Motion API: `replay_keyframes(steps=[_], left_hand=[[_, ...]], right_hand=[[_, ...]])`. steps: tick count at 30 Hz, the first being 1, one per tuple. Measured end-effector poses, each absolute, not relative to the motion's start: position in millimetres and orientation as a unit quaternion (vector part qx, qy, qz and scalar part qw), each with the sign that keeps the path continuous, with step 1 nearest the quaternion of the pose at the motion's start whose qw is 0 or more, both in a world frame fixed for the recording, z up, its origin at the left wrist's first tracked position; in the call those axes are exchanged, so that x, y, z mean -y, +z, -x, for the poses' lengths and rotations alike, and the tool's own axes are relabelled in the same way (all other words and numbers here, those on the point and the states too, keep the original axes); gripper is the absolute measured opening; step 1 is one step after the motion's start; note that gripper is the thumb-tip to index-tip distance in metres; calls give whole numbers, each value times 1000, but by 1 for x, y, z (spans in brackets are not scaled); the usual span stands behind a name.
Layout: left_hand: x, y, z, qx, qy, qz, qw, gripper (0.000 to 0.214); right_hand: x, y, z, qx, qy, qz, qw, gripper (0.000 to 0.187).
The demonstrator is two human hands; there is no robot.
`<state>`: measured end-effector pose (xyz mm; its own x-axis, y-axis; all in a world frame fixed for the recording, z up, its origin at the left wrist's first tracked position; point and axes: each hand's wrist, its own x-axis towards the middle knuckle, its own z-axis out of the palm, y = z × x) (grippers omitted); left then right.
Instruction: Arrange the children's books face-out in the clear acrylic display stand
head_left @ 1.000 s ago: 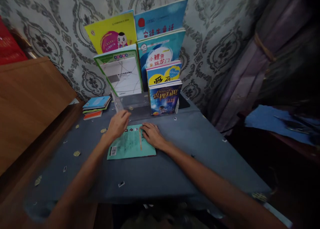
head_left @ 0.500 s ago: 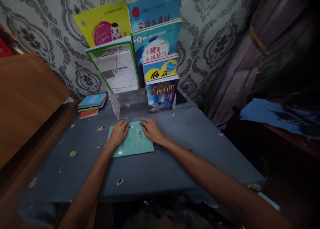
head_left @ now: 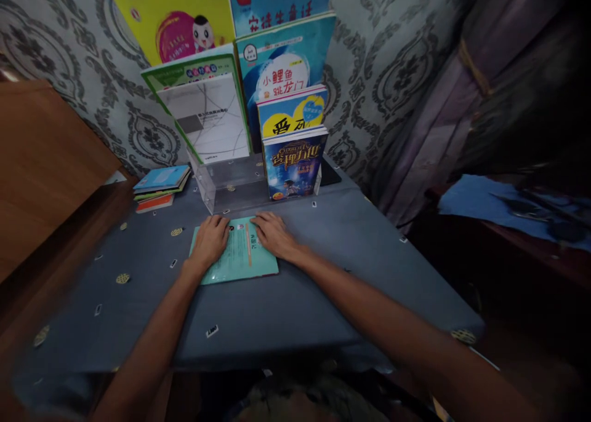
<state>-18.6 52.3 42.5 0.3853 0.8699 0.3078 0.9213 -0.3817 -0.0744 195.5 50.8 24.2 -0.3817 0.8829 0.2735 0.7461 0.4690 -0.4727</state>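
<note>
A turquoise book (head_left: pixel 241 260) lies flat on the cloth-covered table in front of me. My left hand (head_left: pixel 211 240) rests palm down on its left part, fingers stretched toward the far edge. On the right part lies my right hand (head_left: pixel 274 234), also palm down, with its fingers extended near the far right corner. Between the hands, printed text and a narrow brown strip on the cover show. Just beyond the book stands a clear acrylic rack (head_left: pixel 206 188), which holds upright books in steps, among them a dark blue book (head_left: pixel 295 167) and a white booklet (head_left: pixel 210 120).
A small stack of books (head_left: pixel 161 179) sits at the table's far left, beside a wooden panel (head_left: pixel 50 163). Patterned wallpaper rises behind the rack. At right hangs a tied curtain (head_left: pixel 431 133), and a blue cloth (head_left: pixel 489 207) with dark objects lies on another surface.
The camera view has shifted slightly, so the whole scene sits a little further left and higher. Both hands remain on the turquoise book.
</note>
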Motion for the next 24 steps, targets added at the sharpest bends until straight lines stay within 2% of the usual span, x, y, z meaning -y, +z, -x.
replay_keyframes(steps=[3,6,16,20,24], left_hand=[[-39,48,12,588,-51,787,181,29],[-25,48,5,611,-22,768,193,30],[-6,26,3,579,-77,802,126,40],[-8,27,-1,529,-88,840,79,41],[-16,33,-10,463,-84,882,23,43]], right_hand=[[-48,28,-196,822,137,497,244,35],[-46,31,-195,822,133,498,243,35],[-13,42,-214,830,107,502,216,29],[21,45,-225,829,105,517,187,28],[59,45,-226,835,103,503,198,25]])
